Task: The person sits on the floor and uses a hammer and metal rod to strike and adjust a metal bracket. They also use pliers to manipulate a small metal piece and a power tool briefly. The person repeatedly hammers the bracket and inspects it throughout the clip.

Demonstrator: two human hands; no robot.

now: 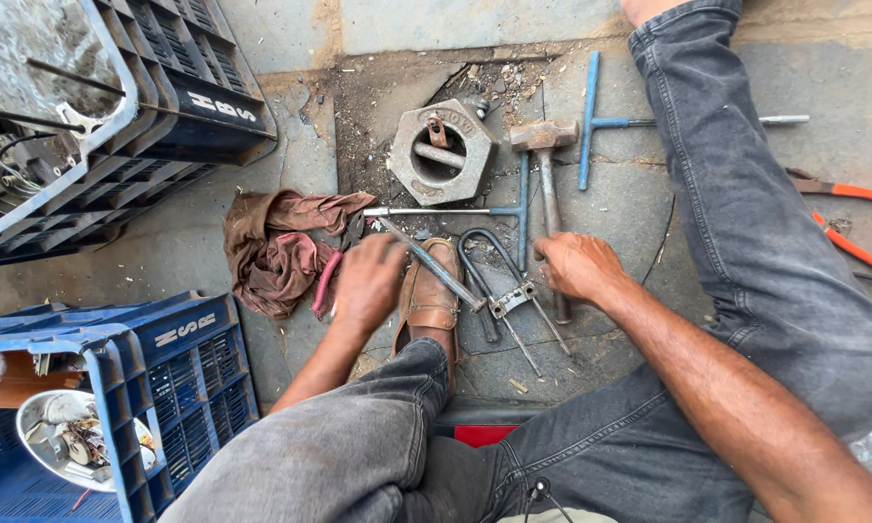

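View from above of a person seated on a concrete floor, legs apart, tools spread between them. The left hand has its fingers closed around the upper end of a steel rod, which slants down and to the right across the brown shoe toward a clamp fitted on a dark U-bolt. The right hand lies over the handle of a hammer, fingers curled down upon it; whether they fully grip the handle cannot be told. The hammer's head lies on the floor, pointing away from the person, just beside a large hexagonal nut.

Stage of work, as judged: the rod is placed against the clamp and the hammer is under the hand but not lifted, so striking or levering appears not yet begun. The clamp is on the U-bolt's legs and both lie flat on the floor, between the shoe and the hammer handle.

Nearby: two blue T-wrenches beyond the hammer; a brown rag left of the left hand; orange-handled pliers at far right; blue crates at left, one holding a bowl of small parts.
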